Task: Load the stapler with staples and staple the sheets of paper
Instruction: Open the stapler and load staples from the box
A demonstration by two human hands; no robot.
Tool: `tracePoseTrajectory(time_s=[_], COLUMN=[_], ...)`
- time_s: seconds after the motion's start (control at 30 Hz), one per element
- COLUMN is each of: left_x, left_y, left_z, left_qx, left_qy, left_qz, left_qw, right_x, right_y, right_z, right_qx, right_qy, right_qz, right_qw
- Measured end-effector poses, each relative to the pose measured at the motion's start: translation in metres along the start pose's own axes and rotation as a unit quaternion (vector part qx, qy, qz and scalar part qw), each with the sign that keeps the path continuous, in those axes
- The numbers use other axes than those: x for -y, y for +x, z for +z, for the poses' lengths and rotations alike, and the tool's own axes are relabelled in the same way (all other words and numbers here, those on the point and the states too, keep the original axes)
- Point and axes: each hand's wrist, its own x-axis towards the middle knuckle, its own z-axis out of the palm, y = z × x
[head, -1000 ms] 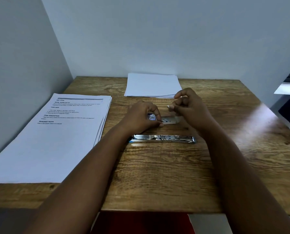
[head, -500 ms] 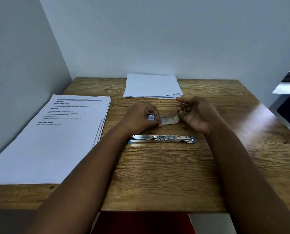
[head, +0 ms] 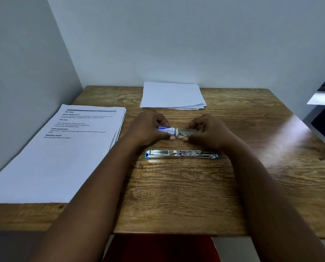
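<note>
Blue staple box (head: 165,129) between both hands.

Staple box (head: 166,130) left end hidden under left hand (head: 148,129); printed sheet (head: 63,148) text unreadable.

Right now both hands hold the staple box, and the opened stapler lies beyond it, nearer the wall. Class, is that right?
Not quite. In the head view the opened stapler lies nearer the person than the staple box, not beyond it. Both the left hand and right hand do hold the box.
</note>
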Motion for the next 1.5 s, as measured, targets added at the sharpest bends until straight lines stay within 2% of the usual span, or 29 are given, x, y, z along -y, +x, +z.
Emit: tracePoseTrajectory(time_s=[0.2, 0.5, 0.7, 0.83, 0.9, 1.0, 1.3, 1.5], left_x=[-0.007, -0.007, -0.002, 0.002, 0.003, 0.001, -0.002, -0.005], left_y=[-0.002, -0.001, 0.001, 0.001, 0.001, 0.001, 0.001, 0.0], left_z=[0.007, 0.009, -0.004, -0.01, -0.01, -0.007, -0.002, 0.002], left_qx=[-0.018, -0.015, 0.031, 0.055, 0.055, 0.048, 0.047, 0.042], left_qy=[-0.012, -0.002, -0.015, -0.04, -0.046, -0.051, -0.048, -0.056], left_qz=[0.016, 0.034, -0.002, -0.029, -0.036, -0.033, -0.006, 0.009], left_qw=[1.0, 0.999, 0.999, 0.997, 0.997, 0.997, 0.998, 0.998], right_x=[0.002, -0.001, -0.003, -0.012, -0.017, -0.016, -0.004, -0.002], right_y=[-0.001, 0.002, 0.0, 0.002, 0.003, 0.003, 0.005, 0.005], right_z=[0.005, 0.009, -0.002, -0.006, -0.01, -0.011, 0.002, 0.009], right_qx=[-0.022, -0.011, 0.01, -0.095, -0.116, -0.096, -0.05, -0.025], right_qy=[-0.01, -0.029, 0.122, 0.179, 0.205, 0.245, 0.309, 0.253], right_qz=[-0.027, -0.07, -0.009, 0.062, 0.112, 0.131, 0.076, 0.049], right_qw=[0.999, 0.997, 0.992, 0.977, 0.965, 0.956, 0.947, 0.966])
